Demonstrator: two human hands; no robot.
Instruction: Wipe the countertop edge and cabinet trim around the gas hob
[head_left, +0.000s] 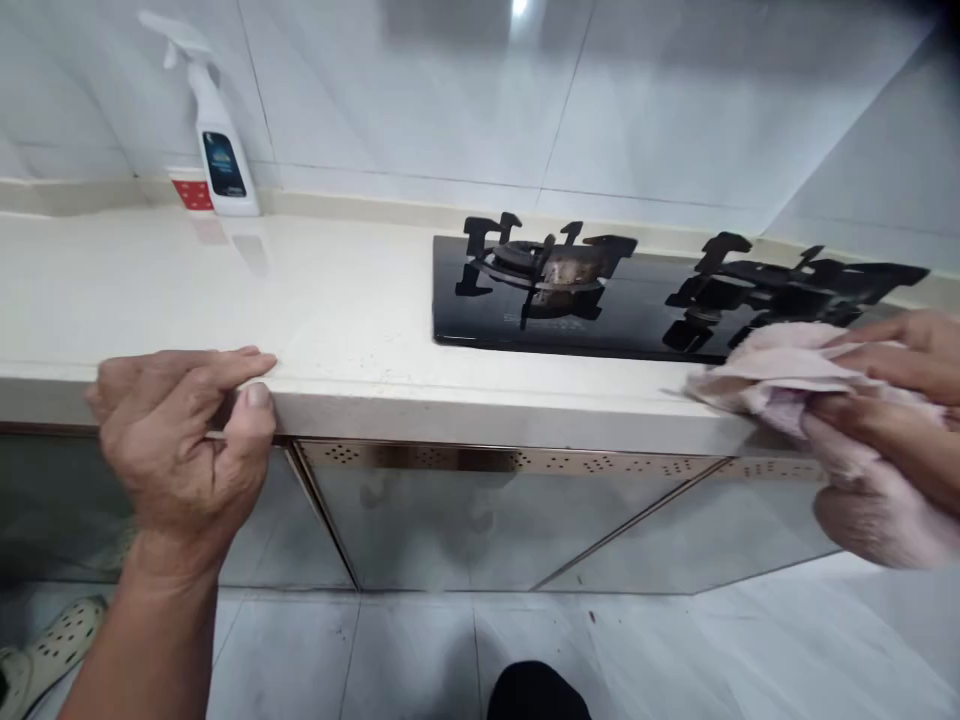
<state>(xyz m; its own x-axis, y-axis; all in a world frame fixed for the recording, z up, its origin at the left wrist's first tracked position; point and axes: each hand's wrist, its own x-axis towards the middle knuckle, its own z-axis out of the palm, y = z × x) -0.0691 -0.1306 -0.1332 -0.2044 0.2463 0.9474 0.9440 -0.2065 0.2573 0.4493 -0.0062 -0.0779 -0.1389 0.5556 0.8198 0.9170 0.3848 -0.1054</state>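
At the right side, my right hand is closed on a pale pink cloth. Part of the cloth lies bunched on the counter's front edge, by the near rim of the black gas stove, and a fold hangs below the hand. My left hand rests on the front edge of the white countertop, its fingers bent over the top with the thumb apart from them. I see nothing held in it. Small dark specks lie on the counter between the left hand and the stove.
Against the tiled wall stand a white spray bottle and a red-and-white cup. Black pan supports rise from the stove. Cabinet doors run beneath the counter. A perforated clog shows at lower left on the tiled floor.
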